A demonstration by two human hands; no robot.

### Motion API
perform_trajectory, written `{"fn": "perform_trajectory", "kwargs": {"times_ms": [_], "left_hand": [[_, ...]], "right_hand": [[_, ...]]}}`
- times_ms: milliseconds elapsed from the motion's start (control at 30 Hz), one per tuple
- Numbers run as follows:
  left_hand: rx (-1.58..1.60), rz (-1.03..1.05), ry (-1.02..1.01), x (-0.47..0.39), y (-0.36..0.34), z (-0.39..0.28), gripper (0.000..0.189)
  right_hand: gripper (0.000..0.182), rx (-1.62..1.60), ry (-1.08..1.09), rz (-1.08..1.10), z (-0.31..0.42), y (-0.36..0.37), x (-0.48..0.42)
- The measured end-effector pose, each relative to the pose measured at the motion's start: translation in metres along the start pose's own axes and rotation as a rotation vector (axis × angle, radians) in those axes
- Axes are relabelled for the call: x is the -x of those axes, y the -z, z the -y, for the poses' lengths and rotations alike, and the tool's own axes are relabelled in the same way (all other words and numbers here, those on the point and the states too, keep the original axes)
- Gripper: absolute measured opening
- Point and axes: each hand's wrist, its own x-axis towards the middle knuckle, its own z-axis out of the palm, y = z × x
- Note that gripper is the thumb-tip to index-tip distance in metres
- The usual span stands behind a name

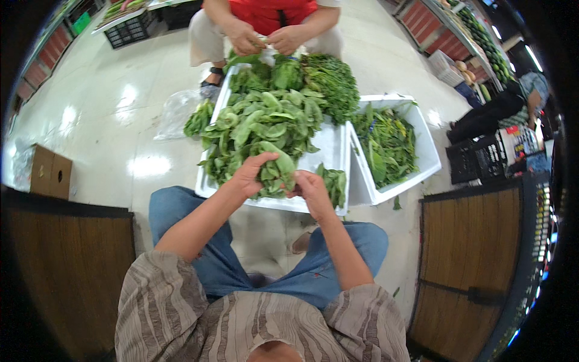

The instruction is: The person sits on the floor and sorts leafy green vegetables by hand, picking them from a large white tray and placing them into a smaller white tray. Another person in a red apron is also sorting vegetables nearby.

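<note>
My left hand (251, 175) is closed around a small bunch of leafy greens (277, 166), thumb lying along a broad pale leaf. On the bunch's right side my right hand (311, 186) pinches its lower leaves between thumb and fingers. Both hands are above the near end of a white foam tray (323, 151). Heaped in that tray is a large pile of the same greens (267, 117). A few more leafy stems (334, 183) lie in its near right corner. Bundled finer-leaved greens (328, 81) fill the far end.
To the right, a white foam box (423, 149) holds loose greens and stems. Across the tray sits a person in a red apron (271, 16), hands over the greens. A clear plastic bag (178, 115) lies on the floor. Wooden panels (68, 262) flank me; a cardboard box (50, 172) is left.
</note>
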Motion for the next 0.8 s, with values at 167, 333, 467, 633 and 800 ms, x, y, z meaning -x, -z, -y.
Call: {"fn": "perform_trajectory", "kwargs": {"times_ms": [167, 333, 467, 633, 800], "left_hand": [[-0.025, -0.072, -0.018, 0.000, -0.004, 0.002, 0.021], [-0.085, -0.087, 0.005, 0.001, -0.001, 0.001, 0.017], [-0.091, -0.100, -0.030, 0.003, -0.003, 0.001, 0.018], [-0.135, -0.034, -0.100, 0.006, -0.006, -0.001, 0.022], [-0.164, -0.036, -0.130, 0.008, -0.008, -0.002, 0.026]], "right_hand": [[0.023, 0.101, 0.024, 0.021, 0.007, 0.001, 0.000], [0.021, 0.104, 0.025, -0.033, 0.018, -0.003, 0.005], [0.020, 0.129, 0.007, -0.028, 0.017, -0.003, 0.005], [0.034, 0.095, -0.015, -0.055, 0.018, -0.001, 0.004], [0.037, 0.092, -0.014, -0.036, 0.013, -0.001, 0.002]]}}
